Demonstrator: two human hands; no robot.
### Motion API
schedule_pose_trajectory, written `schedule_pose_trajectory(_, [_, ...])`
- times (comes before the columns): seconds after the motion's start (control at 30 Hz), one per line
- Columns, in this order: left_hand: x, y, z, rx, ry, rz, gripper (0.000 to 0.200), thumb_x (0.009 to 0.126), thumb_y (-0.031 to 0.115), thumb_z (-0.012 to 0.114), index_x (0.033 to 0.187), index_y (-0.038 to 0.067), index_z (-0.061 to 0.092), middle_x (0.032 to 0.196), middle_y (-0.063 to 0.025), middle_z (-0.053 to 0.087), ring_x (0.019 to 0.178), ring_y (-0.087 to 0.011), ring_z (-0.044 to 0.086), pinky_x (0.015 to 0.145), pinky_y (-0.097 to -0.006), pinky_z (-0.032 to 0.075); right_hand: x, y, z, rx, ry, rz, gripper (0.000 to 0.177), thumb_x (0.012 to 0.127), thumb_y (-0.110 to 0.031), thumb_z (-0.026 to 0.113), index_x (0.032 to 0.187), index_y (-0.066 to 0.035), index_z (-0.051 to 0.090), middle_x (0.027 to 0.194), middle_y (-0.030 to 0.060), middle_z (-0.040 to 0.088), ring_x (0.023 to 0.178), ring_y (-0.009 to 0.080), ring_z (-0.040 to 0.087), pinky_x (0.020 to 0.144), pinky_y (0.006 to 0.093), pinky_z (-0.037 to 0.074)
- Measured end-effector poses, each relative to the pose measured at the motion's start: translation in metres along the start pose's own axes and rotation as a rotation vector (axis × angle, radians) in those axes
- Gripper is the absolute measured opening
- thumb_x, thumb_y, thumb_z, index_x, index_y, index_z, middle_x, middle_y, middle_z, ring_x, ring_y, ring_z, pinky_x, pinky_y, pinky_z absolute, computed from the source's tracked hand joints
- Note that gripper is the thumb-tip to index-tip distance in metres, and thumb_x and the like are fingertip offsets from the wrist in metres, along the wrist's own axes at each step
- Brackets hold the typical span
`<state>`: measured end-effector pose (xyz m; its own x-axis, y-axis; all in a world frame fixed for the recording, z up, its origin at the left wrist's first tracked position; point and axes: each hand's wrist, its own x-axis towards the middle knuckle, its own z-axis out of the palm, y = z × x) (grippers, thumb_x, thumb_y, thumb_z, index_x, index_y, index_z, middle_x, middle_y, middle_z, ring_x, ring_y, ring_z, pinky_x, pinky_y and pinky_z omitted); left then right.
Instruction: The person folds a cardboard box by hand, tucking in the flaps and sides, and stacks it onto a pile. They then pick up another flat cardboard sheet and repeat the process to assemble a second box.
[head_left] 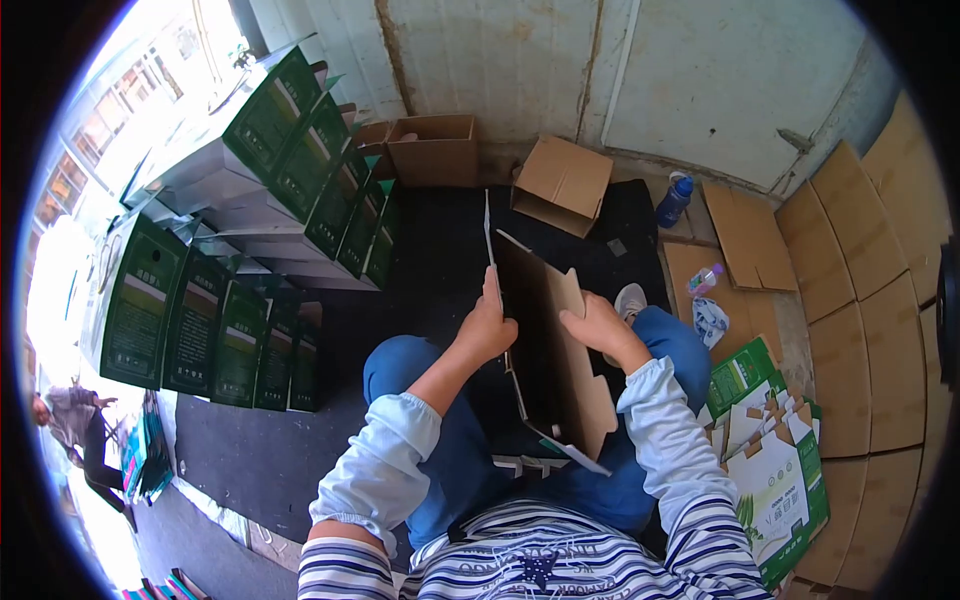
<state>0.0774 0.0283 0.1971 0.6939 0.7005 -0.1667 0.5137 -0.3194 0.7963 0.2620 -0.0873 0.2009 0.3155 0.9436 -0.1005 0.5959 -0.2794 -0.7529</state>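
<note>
A partly unfolded cardboard box (pixel 570 350) stands tilted between my knees, its dark inside facing up and its brown flaps spread. My left hand (pixel 487 325) grips the box's left side near the upper flap, fingers along the outer face. My right hand (pixel 603 330) holds the edge of the right brown flap, thumb toward the opening. The lower end of the box lies close to my lap.
Stacked green-and-white boxes (pixel 340 215) rise at the left. Brown cartons (pixel 435 160) and an open carton (pixel 565 180) stand by the wall. A blue bottle (pixel 674 202), flattened green boxes (pixel 775 490) and stacked brown cartons (pixel 870 350) are at the right. Another person (pixel 80 430) is at far left.
</note>
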Motion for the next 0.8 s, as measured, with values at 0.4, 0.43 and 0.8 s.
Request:
schedule_pose_trajectory(0.4, [-0.02,0.015,-0.005,0.573,0.058,0.387,0.086,0.066,0.002,0.056,0.145,0.001,0.022,0.144,-0.0289,0.029,0.127,-0.0425,0.038,0.102,-0.0468,0.036,0.076,0.017,-0.027,0.059,0.152,-0.005,0.044,0.079,-0.019,0.052,0.118,0.001,0.055,0.11,0.0286,0.06,0.108,0.0434,0.055,0.093,0.0447,0.044])
schedule_pose_trajectory(0.43, [-0.017,0.015,-0.002,0.585,0.064,0.389,0.086,0.066,0.003,0.057,0.145,0.001,0.023,0.143,-0.0284,0.03,0.127,-0.0414,0.039,0.101,-0.0469,0.036,0.078,0.016,-0.025,0.041,0.142,0.018,0.045,0.079,-0.02,0.052,0.118,0.0,0.055,0.11,0.0288,0.06,0.108,0.0435,0.055,0.093,0.0449,0.044])
schedule_pose_trajectory(0.8, [-0.002,0.022,0.004,0.612,0.031,0.337,0.085,0.065,0.014,0.063,0.141,0.002,0.029,0.144,-0.0271,0.029,0.129,-0.0418,0.037,0.105,-0.0461,0.034,0.087,0.031,-0.013,0.037,0.245,0.006,0.05,0.08,-0.021,0.054,0.126,-0.002,0.05,0.116,0.026,0.059,0.111,0.0417,0.054,0.096,0.0441,0.042])
